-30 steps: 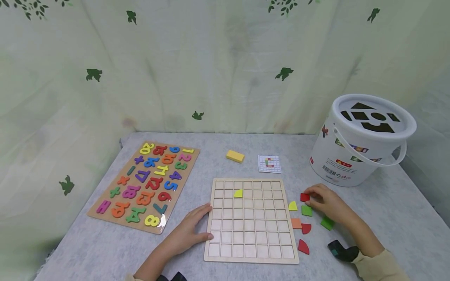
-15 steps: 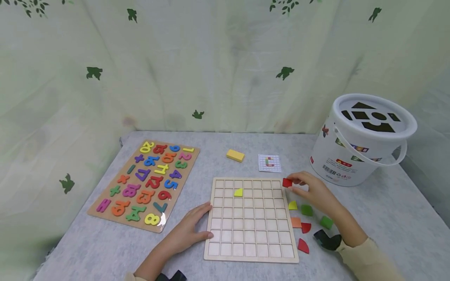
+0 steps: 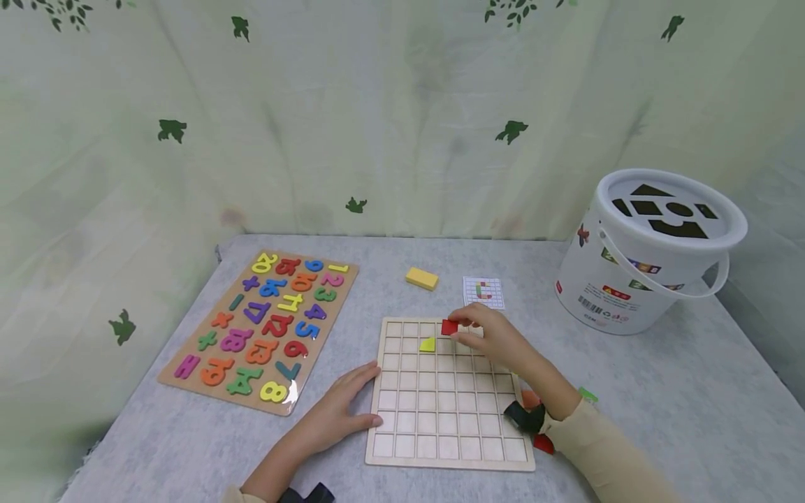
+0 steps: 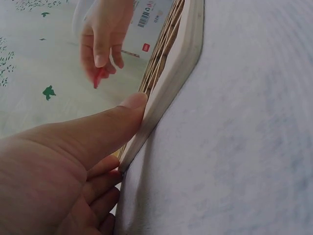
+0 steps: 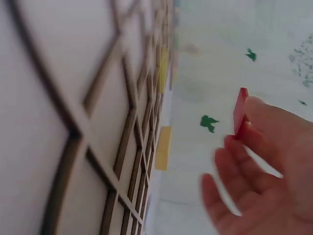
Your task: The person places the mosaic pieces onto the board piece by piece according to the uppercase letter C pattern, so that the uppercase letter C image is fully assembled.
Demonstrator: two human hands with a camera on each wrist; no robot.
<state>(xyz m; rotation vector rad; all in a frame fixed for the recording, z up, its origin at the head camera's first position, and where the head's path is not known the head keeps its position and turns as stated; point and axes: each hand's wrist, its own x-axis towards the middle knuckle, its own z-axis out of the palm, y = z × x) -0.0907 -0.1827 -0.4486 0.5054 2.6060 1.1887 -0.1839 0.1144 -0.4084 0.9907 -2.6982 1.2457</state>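
My right hand (image 3: 493, 337) pinches a red square tile (image 3: 449, 327) between thumb and fingers. In the right wrist view the tile (image 5: 239, 112) is held above the wooden grid board (image 3: 437, 443), apart from its surface. One yellow tile (image 3: 428, 344) with a curved side lies in a cell near the board's far edge. My left hand (image 3: 332, 412) rests against the board's left edge, thumb and fingers spread along it. In the left wrist view the thumb (image 4: 112, 129) touches the rim of the board.
Orange (image 3: 531, 399), red (image 3: 544, 443) and green (image 3: 588, 395) tiles lie right of the board, partly hidden by the right arm. Behind the board are a yellow block (image 3: 421, 279) and a pattern card (image 3: 483, 292). A number puzzle (image 3: 258, 328) lies left; a white bucket (image 3: 635, 279) stands right.
My right hand has lifted the red square tile from among the loose tiles and carried it left over the far part of the board. The left hand has stayed at the edge.
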